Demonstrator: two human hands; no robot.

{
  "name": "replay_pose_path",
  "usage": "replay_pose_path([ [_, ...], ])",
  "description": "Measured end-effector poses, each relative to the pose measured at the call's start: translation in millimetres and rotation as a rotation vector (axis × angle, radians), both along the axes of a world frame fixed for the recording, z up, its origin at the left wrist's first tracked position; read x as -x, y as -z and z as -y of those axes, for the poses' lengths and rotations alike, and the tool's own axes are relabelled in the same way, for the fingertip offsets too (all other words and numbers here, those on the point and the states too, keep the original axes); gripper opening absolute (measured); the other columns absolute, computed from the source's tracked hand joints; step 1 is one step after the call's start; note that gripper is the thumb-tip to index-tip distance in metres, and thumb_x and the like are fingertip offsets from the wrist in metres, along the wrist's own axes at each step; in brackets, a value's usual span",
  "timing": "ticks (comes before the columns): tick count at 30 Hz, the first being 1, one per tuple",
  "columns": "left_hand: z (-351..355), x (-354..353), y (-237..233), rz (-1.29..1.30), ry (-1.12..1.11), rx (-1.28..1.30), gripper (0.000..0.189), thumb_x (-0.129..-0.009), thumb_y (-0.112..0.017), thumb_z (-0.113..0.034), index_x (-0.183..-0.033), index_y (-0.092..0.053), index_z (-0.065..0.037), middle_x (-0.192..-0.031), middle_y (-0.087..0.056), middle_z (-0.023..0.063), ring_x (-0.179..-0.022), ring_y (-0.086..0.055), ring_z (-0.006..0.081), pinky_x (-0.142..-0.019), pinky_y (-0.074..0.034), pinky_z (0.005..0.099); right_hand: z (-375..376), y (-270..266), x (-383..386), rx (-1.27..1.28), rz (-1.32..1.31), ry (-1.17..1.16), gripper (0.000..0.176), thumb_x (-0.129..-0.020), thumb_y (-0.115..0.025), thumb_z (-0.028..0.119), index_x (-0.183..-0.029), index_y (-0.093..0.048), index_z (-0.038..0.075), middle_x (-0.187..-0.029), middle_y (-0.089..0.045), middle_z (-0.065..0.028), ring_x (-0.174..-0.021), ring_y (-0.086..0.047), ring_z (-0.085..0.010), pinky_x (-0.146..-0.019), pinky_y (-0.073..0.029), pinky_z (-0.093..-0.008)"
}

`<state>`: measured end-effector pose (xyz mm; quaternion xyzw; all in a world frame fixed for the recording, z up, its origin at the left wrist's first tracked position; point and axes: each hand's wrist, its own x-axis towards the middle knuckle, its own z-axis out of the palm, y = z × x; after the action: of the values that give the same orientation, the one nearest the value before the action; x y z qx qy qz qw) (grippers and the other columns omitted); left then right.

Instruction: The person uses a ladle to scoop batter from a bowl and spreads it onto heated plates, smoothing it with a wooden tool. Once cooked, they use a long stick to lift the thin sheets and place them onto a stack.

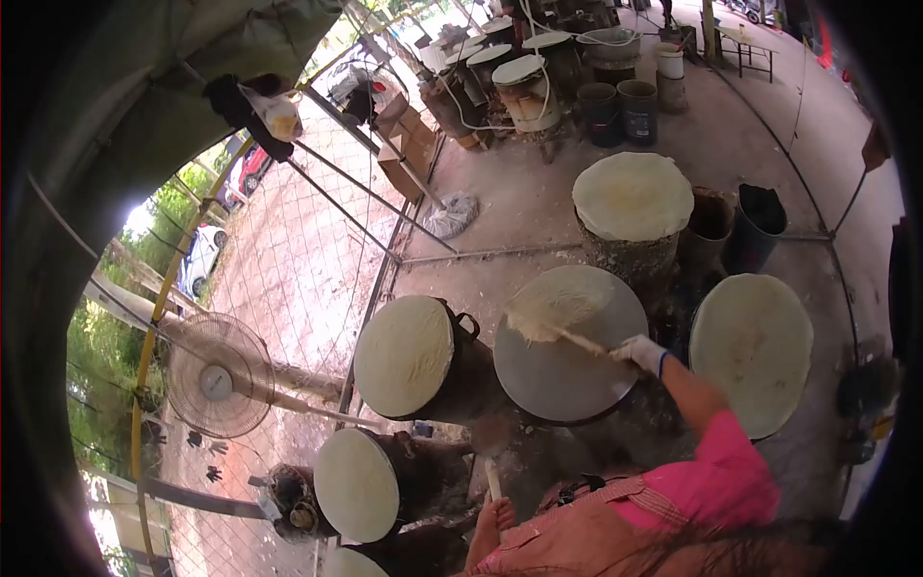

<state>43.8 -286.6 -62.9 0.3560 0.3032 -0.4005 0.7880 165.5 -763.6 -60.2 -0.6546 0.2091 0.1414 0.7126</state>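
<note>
My right hand [640,355], in a white glove, is closed around a wooden stick [583,340]. The stick's far end reaches into a patch of pale batter [548,306] on the upper left of a round grey griddle [562,380]. The rest of that griddle's surface shows bare metal. Low in the view, my bare left hand [494,516] grips the wooden handle of a flat scraper [492,438], whose dark broad blade points toward the griddle. Left of the griddle, a pale round flatbread [404,356] covers another round griddle top.
More batter-covered tops stand around me: one behind [633,197], one at right [752,356], one at lower left [356,486]. A standing fan [217,380] is at left by the wire fence. Dark buckets [637,111] and more stoves stand farther back.
</note>
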Motion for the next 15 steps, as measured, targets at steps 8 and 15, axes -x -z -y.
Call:
replay_pose_path([
  [8, 6, 43, -16, -0.245, -0.204, 0.016, 0.018, -0.090, -0.044, -0.008, -0.074, -0.037, -0.009, -0.053, -0.029, -0.0049, -0.040, -0.025, 0.0056, -0.033, -0.021, 0.0206, 59, -6, -52, 0.069, -0.144, -0.052, 0.016, -0.073, -0.069, 0.019, -0.076, -0.068, 0.004, -0.056, -0.056, -0.0054, -0.040, -0.047, -0.0141, -0.036, -0.036, -0.0308],
  [15, 3, 60, -1, -0.321, -0.336, 0.159, 0.025, -0.093, -0.043, -0.012, -0.070, -0.036, -0.010, -0.053, -0.028, -0.0045, -0.039, -0.024, 0.0060, -0.033, -0.021, 0.0207, 51, 21, 1, -0.045, -0.119, -0.265, 0.014, -0.074, -0.067, 0.017, -0.082, -0.068, 0.005, -0.057, -0.056, -0.0063, -0.041, -0.048, -0.0133, -0.035, -0.035, -0.0284],
])
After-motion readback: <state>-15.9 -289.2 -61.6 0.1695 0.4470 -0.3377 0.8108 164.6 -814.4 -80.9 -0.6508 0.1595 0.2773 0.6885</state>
